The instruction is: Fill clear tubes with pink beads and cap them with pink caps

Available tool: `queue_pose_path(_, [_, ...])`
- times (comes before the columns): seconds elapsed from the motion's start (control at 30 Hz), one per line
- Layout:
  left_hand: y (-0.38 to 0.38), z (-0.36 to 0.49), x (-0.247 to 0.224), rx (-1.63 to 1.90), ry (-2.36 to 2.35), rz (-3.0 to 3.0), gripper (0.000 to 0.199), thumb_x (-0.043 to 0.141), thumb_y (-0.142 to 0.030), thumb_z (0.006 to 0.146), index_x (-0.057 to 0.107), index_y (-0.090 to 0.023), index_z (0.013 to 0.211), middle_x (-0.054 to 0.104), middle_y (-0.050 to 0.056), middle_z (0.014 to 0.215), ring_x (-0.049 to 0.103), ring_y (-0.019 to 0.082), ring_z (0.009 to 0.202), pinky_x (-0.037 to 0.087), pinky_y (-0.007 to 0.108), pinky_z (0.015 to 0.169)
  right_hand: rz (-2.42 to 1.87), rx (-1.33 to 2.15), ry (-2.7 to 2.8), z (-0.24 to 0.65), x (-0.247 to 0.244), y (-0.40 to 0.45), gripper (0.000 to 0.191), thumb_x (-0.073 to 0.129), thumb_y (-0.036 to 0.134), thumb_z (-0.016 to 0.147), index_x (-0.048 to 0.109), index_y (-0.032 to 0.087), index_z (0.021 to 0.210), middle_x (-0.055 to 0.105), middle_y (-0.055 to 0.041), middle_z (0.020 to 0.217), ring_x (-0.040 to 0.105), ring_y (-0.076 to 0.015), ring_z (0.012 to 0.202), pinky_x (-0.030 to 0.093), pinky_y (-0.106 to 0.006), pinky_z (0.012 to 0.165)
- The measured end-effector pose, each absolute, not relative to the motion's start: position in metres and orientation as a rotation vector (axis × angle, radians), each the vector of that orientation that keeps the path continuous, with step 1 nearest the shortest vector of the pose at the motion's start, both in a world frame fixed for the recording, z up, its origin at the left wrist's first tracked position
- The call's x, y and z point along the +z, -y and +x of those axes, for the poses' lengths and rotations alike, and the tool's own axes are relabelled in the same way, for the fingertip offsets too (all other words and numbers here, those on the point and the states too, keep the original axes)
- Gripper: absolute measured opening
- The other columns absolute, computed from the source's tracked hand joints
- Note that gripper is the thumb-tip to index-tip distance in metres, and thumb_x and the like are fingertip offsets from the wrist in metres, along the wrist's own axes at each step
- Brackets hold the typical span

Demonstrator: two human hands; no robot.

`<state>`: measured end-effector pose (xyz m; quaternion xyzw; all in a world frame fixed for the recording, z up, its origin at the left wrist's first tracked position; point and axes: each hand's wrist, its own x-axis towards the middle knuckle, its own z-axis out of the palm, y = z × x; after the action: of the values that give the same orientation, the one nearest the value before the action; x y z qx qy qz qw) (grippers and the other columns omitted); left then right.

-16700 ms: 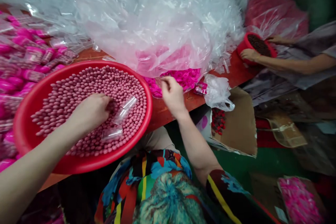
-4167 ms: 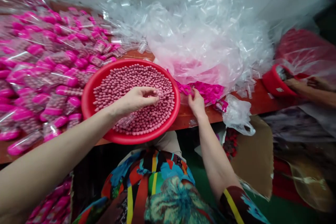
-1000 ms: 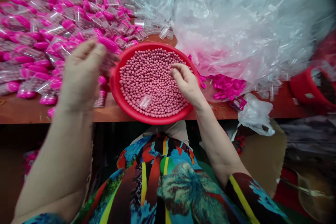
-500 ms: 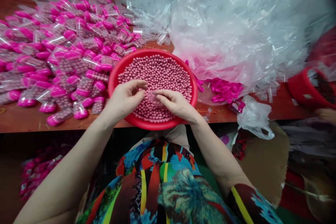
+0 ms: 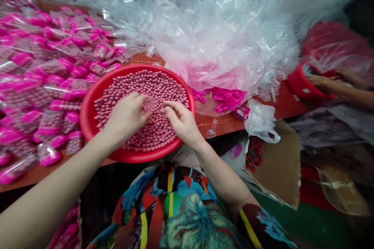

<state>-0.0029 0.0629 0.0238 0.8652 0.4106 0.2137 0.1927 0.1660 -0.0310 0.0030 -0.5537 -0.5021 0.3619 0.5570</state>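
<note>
A red basin (image 5: 84,114) holds a layer of small round pink beads (image 5: 140,85). Over its middle, my left hand (image 5: 128,114) has its fingers curled round a clear plastic container (image 5: 149,104), which is partly hidden by them. My right hand (image 5: 181,122) is over the right part of the beads, thumb and index fingertips close together; whatever they may pinch is too small to make out. A gap separates the two hands.
Bead-filled clear containers with pink caps (image 5: 49,122) are heaped at left. Clear plastic bags (image 5: 210,42) of empty containers lie behind, with pink caps (image 5: 228,98) in front. At right, another person's hands (image 5: 321,81) reach into a red bucket (image 5: 304,85).
The view has shifted right, so the basin appears further left. My hands have moved apart, and the clear container is now in my left hand. The other person's hands have come into view.
</note>
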Motion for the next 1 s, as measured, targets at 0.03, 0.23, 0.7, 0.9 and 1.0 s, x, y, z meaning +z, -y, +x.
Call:
queue_pose_path(0.03, [-0.069,-0.002,0.023,0.510,-1.146,2.539,0.019,0.058,-0.025,0.087,0.071,-0.017,0.097,0.069,0.014,0.100,0.064,0.031,0.096,0.049,0.039,0.087,-1.317,0.785,1.163,0.177,0.004,0.035,0.033,0.060,0.049,0.098,0.067,0.023,0.117,0.072,-0.0070,0.121,0.071,-0.0173,0.103,0.059,-0.033,0.092])
queue_pose_path(0.23, [-0.074,0.041,0.007,0.082,-0.900,2.807,0.030,0.042,-0.004,0.084,0.071,-0.013,0.090,0.069,0.018,0.096,0.065,0.030,0.088,0.049,0.039,0.080,-1.697,0.227,1.039,0.294,-0.018,0.034,0.028,0.054,0.036,0.098,0.069,0.018,0.113,0.075,-0.0084,0.103,0.070,-0.0195,0.089,0.057,-0.036,0.088])
queue_pose_path(0.7, [-0.065,0.039,0.016,0.622,-0.638,1.342,0.033,0.084,-0.024,0.070,0.073,-0.013,0.099,0.072,0.005,0.098,0.064,0.016,0.093,0.050,0.030,0.093,-1.956,0.231,1.271,0.337,-0.063,-0.028,0.016,0.059,0.012,0.086,0.070,0.012,0.098,0.073,-0.0149,0.106,0.062,-0.0208,0.098,0.045,-0.038,0.100])
queue_pose_path(0.9, [-0.038,-0.003,0.033,0.660,-0.531,0.922,0.032,0.080,-0.021,0.082,0.075,-0.015,0.113,0.073,0.011,0.117,0.069,0.021,0.106,0.056,0.035,0.096,-1.622,0.521,1.005,0.315,-0.026,0.006,0.042,0.061,0.036,0.089,0.066,0.017,0.126,0.072,-0.0070,0.105,0.061,-0.0124,0.069,0.052,-0.029,0.067])
queue_pose_path(1.0, [-0.025,-0.012,0.030,0.678,-0.501,0.720,0.028,0.070,-0.019,0.089,0.073,-0.013,0.116,0.075,0.013,0.112,0.073,0.024,0.101,0.061,0.036,0.085,-1.436,0.678,0.989,0.276,0.004,0.027,0.039,0.067,0.035,0.087,0.069,0.023,0.124,0.073,-0.0039,0.108,0.062,-0.0111,0.071,0.054,-0.028,0.068])
